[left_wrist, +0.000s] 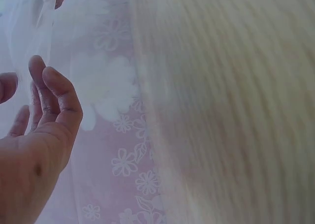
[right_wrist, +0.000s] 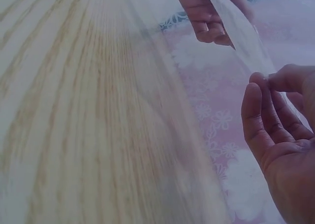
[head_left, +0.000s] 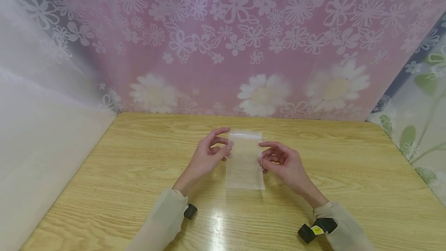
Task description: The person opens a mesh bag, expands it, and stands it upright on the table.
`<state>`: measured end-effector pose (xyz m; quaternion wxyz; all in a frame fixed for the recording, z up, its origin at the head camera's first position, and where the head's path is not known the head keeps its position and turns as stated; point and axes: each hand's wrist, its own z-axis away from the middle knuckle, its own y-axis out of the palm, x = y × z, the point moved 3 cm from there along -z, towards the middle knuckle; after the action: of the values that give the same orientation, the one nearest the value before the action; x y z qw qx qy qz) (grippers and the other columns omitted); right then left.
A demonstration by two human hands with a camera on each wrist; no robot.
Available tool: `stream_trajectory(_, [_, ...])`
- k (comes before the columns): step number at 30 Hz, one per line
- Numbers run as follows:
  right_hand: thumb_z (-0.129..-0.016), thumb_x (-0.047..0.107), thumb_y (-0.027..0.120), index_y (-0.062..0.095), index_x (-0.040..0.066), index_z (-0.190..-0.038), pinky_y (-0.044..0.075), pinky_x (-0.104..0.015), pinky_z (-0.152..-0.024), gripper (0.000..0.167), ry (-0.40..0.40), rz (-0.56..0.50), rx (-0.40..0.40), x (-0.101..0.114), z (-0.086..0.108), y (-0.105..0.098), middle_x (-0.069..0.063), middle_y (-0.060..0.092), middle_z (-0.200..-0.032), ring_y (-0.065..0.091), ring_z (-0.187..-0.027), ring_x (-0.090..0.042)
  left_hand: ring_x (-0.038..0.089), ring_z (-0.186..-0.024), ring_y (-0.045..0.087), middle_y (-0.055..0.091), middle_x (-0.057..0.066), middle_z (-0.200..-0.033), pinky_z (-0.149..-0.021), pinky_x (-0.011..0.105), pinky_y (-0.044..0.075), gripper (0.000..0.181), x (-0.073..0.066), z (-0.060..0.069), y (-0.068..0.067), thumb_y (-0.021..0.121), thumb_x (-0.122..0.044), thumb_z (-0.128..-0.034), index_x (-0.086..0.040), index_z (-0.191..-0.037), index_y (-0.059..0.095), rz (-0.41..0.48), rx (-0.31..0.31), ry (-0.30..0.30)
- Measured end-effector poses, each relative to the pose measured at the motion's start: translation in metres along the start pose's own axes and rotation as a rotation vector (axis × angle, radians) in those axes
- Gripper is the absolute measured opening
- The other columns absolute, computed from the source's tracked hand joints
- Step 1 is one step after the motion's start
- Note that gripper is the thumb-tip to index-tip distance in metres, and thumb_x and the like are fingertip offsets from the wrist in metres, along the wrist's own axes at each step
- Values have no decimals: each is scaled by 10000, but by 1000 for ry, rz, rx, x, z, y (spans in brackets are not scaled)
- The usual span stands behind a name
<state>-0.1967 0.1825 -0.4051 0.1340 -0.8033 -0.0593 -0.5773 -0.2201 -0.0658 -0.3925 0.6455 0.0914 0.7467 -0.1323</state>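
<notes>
A clear plastic bag (head_left: 245,165), flat and roughly rectangular, is held upright between the two hands above the wooden table. The left hand (head_left: 210,152) pinches its left edge between thumb and fingers, with the index finger extended near the top corner. On the other side, the right hand (head_left: 283,164) pinches the right edge. In the left wrist view the bag (left_wrist: 29,32) rises beyond the left hand (left_wrist: 47,120). The right wrist view shows the right hand (right_wrist: 285,135) with thumb and fingertip meeting on the edge of the bag (right_wrist: 241,32).
The wooden table (head_left: 122,173) spreads around both hands. Behind it hangs a pink floral curtain (head_left: 209,69), with a white sheet (head_left: 45,107) at the left and a leaf-patterned one (head_left: 421,127) at the right. Dark wrist devices (head_left: 306,233) sit at the sleeves.
</notes>
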Motion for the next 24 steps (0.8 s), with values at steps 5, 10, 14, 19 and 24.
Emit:
stream_trajectory(5, [-918, -72, 698, 554, -118, -1309, 625, -389, -630, 419, 1, -36, -18, -1, -2, -3, 21, 686, -950, 721, -751, -93, 185, -855, 716, 670, 111, -1217, -849, 550, 586, 459, 0, 6, 0, 647, -197, -1019, -263, -1456, 522, -27, 56, 8])
stream_trajectory(10, [-925, -79, 682, 566, -114, -1295, 626, -353, -643, 389, 12, -77, -38, -2, -2, -5, 27, 702, -951, 725, -767, -83, 211, -893, 723, 684, 65, -1202, -831, 509, 591, 383, -1, 13, -2, 654, -214, -1018, -266, -1390, 584, -130, 70, 24])
stream_trajectory(14, [-929, -69, 682, 579, -111, -1282, 623, -315, -646, 370, 33, -87, -62, -1, -3, -7, 39, 707, -943, 721, -750, -74, 302, -950, 721, 682, 49, -1203, -843, 471, 591, 351, -4, 18, -4, 639, -182, -1019, -245, -1364, 612, -179, 101, 34])
stream_trajectory(19, [-943, -56, 671, 590, -112, -1266, 619, -277, -654, 337, 58, -140, -76, -1, -5, -10, 34, 710, -943, 717, -746, -72, 379, -1005, 700, 665, 17, -1219, -820, 338, 576, 357, -7, 23, -5, 622, -164, -1021, -221, -1374, 608, -211, 136, 39])
stream_trajectory(24, [-961, -47, 655, 628, -88, -1236, 623, -280, -672, 280, 41, -188, -66, -1, -6, -12, 27, 722, -961, 728, -767, -74, 259, -1007, 704, 665, -45, -1213, -825, 321, 581, 362, -9, 24, -5, 647, -180, -1009, -220, -1368, 619, -244, 142, 42])
